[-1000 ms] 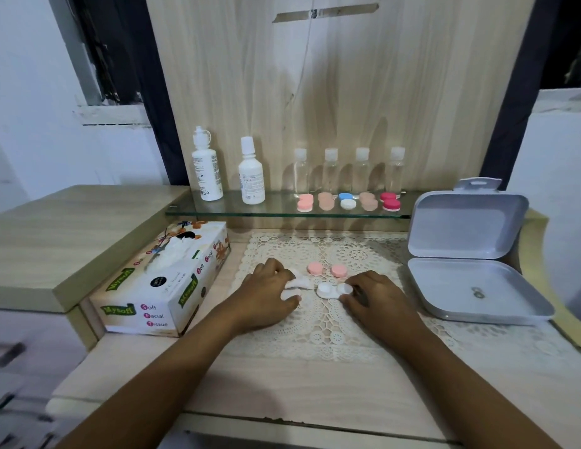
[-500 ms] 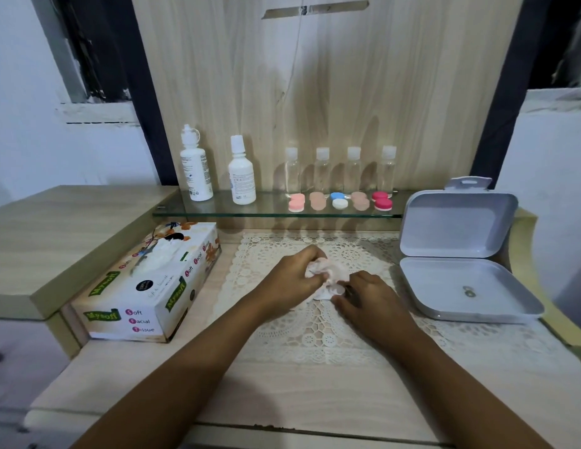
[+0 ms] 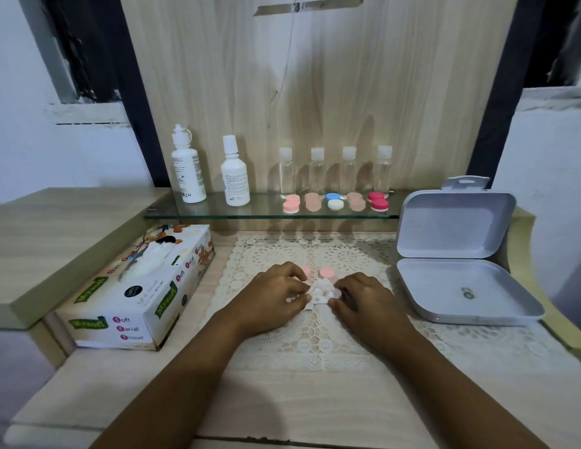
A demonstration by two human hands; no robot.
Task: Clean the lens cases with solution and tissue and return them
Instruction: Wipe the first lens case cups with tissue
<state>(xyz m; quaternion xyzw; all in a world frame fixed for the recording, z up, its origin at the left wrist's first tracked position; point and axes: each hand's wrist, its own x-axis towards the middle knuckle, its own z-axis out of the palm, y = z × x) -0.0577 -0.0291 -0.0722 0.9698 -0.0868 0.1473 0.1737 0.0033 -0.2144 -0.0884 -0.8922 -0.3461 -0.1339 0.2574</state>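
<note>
On the desk (image 3: 282, 400), mid lace mat (image 3: 315, 346), the left hand (image 3: 276, 296) pinches a tissue (image 3: 321, 286) in a closed grip. It is wiping the white lens case (image 3: 335, 292), which the right hand (image 3: 368, 301) pinches steady. 2 pink caps (image 3: 326, 272) wait just behind; next likely comes screwing them on.

Only 2 forearms and 2 hands of the person showed. The left hand (image 3: 276, 296) and the right hand (image 3: 363, 299) were bare, and both forearms (image 3: 185, 377) were bare along all their visible length.
</note>
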